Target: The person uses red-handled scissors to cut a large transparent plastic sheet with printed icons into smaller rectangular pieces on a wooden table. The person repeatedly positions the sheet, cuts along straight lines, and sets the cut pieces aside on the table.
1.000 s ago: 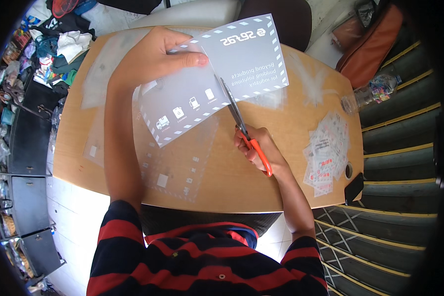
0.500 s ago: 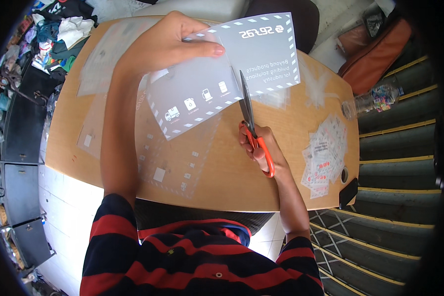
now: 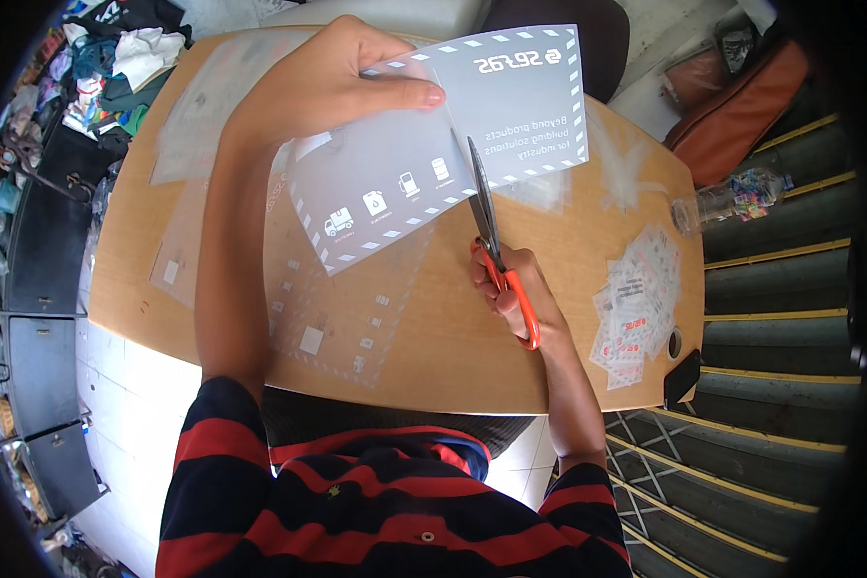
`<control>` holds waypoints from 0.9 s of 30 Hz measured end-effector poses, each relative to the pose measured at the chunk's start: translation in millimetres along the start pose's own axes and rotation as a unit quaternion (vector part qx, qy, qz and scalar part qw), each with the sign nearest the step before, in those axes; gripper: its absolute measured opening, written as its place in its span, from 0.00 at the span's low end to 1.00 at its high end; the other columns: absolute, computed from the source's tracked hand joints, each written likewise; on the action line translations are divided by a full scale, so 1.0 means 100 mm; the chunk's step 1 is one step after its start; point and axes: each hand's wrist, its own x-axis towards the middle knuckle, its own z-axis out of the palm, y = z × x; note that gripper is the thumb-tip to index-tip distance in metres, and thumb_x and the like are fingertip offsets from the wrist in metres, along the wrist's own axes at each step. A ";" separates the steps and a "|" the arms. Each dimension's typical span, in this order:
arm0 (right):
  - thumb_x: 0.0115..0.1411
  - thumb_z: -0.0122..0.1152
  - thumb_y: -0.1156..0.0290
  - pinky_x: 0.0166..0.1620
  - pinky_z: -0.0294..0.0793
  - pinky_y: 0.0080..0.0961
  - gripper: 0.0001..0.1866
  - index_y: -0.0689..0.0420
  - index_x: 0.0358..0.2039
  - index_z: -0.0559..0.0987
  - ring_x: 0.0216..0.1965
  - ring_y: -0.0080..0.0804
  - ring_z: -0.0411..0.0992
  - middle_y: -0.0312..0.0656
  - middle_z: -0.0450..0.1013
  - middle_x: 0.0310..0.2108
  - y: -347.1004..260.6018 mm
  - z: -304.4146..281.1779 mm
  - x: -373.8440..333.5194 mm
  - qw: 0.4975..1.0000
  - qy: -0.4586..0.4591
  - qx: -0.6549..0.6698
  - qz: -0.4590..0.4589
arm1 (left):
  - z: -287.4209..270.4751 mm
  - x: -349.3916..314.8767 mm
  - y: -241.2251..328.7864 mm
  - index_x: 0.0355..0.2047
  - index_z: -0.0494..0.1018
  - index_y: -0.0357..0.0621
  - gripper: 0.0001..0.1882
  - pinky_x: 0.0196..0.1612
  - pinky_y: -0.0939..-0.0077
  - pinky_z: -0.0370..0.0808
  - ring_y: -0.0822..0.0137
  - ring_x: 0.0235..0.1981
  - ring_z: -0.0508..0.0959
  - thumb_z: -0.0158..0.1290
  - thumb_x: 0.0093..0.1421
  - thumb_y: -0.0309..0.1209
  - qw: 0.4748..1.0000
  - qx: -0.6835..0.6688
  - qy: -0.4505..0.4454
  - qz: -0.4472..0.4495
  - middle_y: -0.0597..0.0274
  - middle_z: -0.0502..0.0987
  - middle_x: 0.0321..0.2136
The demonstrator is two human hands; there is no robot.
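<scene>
My left hand (image 3: 366, 87) pinches a translucent plastic sheet (image 3: 530, 101) by its far edge, thumb on the near side. White print, small icons and a dashed border cover the sheet, which is held up above the table. My right hand (image 3: 515, 289) grips a pair of scissors (image 3: 512, 289) with orange handles and dark blades. The blades point away from me and lie around the sheet's near edge, partway across it. One blade shows in front; the other is partly behind the sheet.
More translucent sheets (image 3: 328, 328) lie flat on the wooden table (image 3: 453, 361). To the right sit a heap of small printed clear pieces (image 3: 636, 308), a tape roll (image 3: 674, 341) and a black phone (image 3: 682, 376). A plastic bottle (image 3: 742, 197) lies by the right edge.
Both hands, the sheet and the scissors hold nearly the same place. The whole view has shifted very slightly to the right.
</scene>
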 end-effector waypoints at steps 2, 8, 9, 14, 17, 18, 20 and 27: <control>0.49 0.54 0.25 0.20 0.60 0.26 0.42 0.61 0.26 0.67 0.15 0.27 0.61 0.38 0.59 0.14 -0.03 0.02 0.01 1.000 0.006 0.001 0.003 | 0.00 -0.01 -0.01 0.34 0.81 0.35 0.16 0.33 0.81 0.70 0.78 0.28 0.75 0.62 0.57 0.39 1.000 0.004 0.002 -0.001 0.62 0.82 0.27; 0.53 0.66 0.38 0.19 0.58 0.24 0.34 0.60 0.22 0.66 0.15 0.24 0.59 0.36 0.58 0.13 -0.03 0.03 0.00 1.000 0.014 -0.008 0.002 | 0.01 -0.01 -0.01 0.33 0.82 0.36 0.16 0.32 0.81 0.69 0.77 0.27 0.75 0.63 0.56 0.39 1.000 0.006 0.005 -0.003 0.62 0.81 0.25; 0.54 0.69 0.42 0.19 0.58 0.24 0.32 0.60 0.22 0.66 0.14 0.23 0.59 0.36 0.58 0.13 -0.05 0.04 0.00 1.000 0.021 -0.006 0.006 | 0.01 -0.01 -0.01 0.33 0.82 0.36 0.16 0.32 0.81 0.69 0.77 0.27 0.75 0.63 0.56 0.39 1.000 0.003 0.005 -0.004 0.62 0.81 0.25; 0.55 0.72 0.56 0.19 0.57 0.22 0.26 0.60 0.19 0.66 0.15 0.20 0.58 0.35 0.58 0.12 -0.05 0.07 0.00 0.999 0.039 0.003 0.021 | 0.00 -0.01 0.03 0.33 0.82 0.36 0.15 0.31 0.81 0.69 0.77 0.27 0.75 0.62 0.56 0.38 1.000 0.009 -0.006 -0.008 0.63 0.81 0.25; 0.57 0.69 0.60 0.19 0.56 0.22 0.24 0.60 0.18 0.65 0.14 0.19 0.57 0.35 0.57 0.12 0.01 0.07 0.00 0.999 0.043 0.011 0.024 | 0.00 -0.02 0.01 0.32 0.82 0.36 0.15 0.31 0.80 0.69 0.77 0.26 0.75 0.63 0.56 0.38 1.000 0.008 -0.005 0.000 0.62 0.81 0.25; 0.58 0.68 0.62 0.19 0.55 0.21 0.24 0.60 0.17 0.65 0.14 0.19 0.56 0.34 0.57 0.11 0.05 0.07 0.00 0.999 0.043 0.012 0.022 | 0.00 -0.01 0.00 0.32 0.82 0.36 0.15 0.31 0.80 0.69 0.77 0.26 0.75 0.63 0.56 0.39 1.000 0.007 -0.001 0.003 0.62 0.81 0.25; 0.59 0.67 0.60 0.18 0.54 0.21 0.24 0.60 0.17 0.65 0.14 0.19 0.55 0.34 0.56 0.11 0.09 0.07 -0.02 0.999 0.048 0.000 0.020 | -0.01 -0.02 0.00 0.33 0.82 0.36 0.16 0.31 0.80 0.69 0.77 0.26 0.74 0.63 0.56 0.39 1.000 0.006 -0.001 0.006 0.62 0.81 0.24; 0.59 0.66 0.50 0.19 0.55 0.22 0.29 0.59 0.18 0.64 0.15 0.19 0.56 0.33 0.56 0.12 0.05 0.09 -0.02 0.998 0.055 0.010 0.042 | 0.05 -0.03 0.04 0.34 0.82 0.36 0.17 0.30 0.78 0.69 0.76 0.24 0.73 0.63 0.56 0.40 1.000 0.011 0.021 0.010 0.62 0.79 0.22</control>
